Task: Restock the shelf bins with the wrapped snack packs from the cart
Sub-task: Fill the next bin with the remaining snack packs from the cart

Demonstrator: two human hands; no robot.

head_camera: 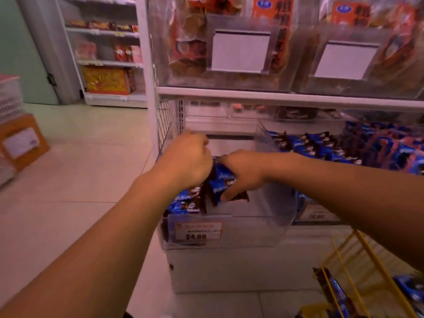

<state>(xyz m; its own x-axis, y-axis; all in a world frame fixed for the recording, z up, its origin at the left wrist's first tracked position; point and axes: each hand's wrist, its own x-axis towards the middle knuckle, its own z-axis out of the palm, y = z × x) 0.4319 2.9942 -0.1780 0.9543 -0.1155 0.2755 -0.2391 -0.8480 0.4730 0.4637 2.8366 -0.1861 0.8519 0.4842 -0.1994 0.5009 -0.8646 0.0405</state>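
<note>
A clear plastic shelf bin (247, 232) with a price tag reading 24.80 sits at the left end of the low shelf. Blue and brown wrapped snack packs (183, 204) lie in its left front part. Both my hands are inside this bin. My right hand (243, 173) grips a blue snack pack (222, 177), with the thumb over its lower edge. My left hand (187, 160) is curled into a fist right beside that pack, touching its left end; what its fingers hold is hidden. The yellow wire cart (358, 278) at the bottom right holds more blue packs.
A neighbouring bin (344, 148) on the right is full of the same blue packs. Clear bins of orange-labelled snacks (229, 42) fill the shelf above. A cardboard box (20, 143) and a white basket stand on the tiled floor at the left. Further shelving (107, 60) lines the back wall.
</note>
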